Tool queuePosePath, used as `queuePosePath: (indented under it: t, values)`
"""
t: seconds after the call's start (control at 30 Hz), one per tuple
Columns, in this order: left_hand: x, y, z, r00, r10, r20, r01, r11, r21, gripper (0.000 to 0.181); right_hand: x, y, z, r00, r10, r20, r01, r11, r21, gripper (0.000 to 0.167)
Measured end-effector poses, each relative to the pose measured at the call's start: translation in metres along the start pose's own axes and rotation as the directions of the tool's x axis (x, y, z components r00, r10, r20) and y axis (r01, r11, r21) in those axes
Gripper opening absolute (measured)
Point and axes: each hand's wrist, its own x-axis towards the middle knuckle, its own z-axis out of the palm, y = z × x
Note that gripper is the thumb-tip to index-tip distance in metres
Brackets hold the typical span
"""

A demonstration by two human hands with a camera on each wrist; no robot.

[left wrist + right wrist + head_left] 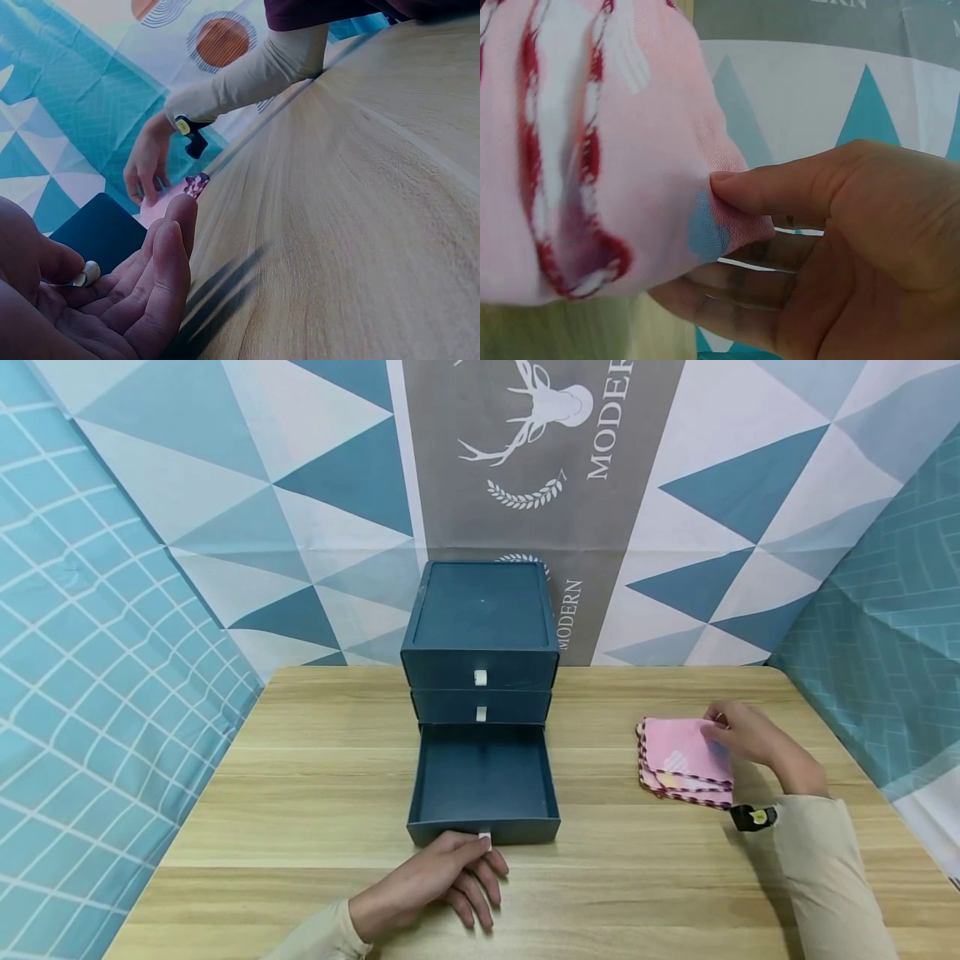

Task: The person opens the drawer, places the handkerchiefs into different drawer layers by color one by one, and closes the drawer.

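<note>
My left hand (431, 881) pinches the small white pull tab (485, 839) of a dark blue drawer (483, 785). This bottom drawer is pulled out, and nothing lies in it. In the left wrist view the thumb presses the white tab (91, 272) while the other fingers stretch loosely below. At the right, a folded pink cloth (682, 747) with a dark-red and white checked edge lies on the table. My right hand (757, 743) pinches its upper right corner between thumb and fingers. The right wrist view shows the cloth (652, 150) in several layers, with a blue patch near the thumb.
The dark blue cabinet (480, 610) stands at the back of the wooden table (315, 793), its two upper drawers (442, 670) closed. A patterned backdrop (337, 468) hangs behind. A black strap (750, 817) is around the right wrist.
</note>
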Motion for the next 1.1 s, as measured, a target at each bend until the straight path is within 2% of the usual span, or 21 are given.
queuePosePath:
  t: [0.27,0.5,0.67,0.93,1.1]
  values:
    - [0.001,-0.001,0.0,1.0,-0.001,0.001,0.001,1.0,-0.001,0.048,-0.005,-0.014,-0.007,0.999,-0.033,-0.043,0.034,0.999,0.018,0.02]
    - [0.001,-0.001,0.0,1.0,-0.001,-0.001,0.001,1.0,0.001,0.048,-0.01,-0.033,-0.015,0.986,-0.107,-0.128,0.102,0.994,-0.043,0.018]
    - [0.001,-0.002,0.0,1.0,-0.002,0.002,0.002,1.0,-0.002,0.048,-0.015,-0.045,-0.019,0.965,-0.158,-0.209,0.142,0.986,-0.091,0.015]
    - [0.0,-0.003,0.001,1.0,0.003,-0.006,-0.003,1.0,0.002,0.048,-0.024,-0.059,-0.024,0.916,-0.24,-0.323,0.203,0.969,-0.144,0.011]
    - [0.0,-0.003,0.0,1.0,0.005,-0.007,-0.005,1.0,0.006,0.047,-0.029,-0.067,-0.027,0.902,-0.249,-0.354,0.212,0.967,-0.14,0.012]
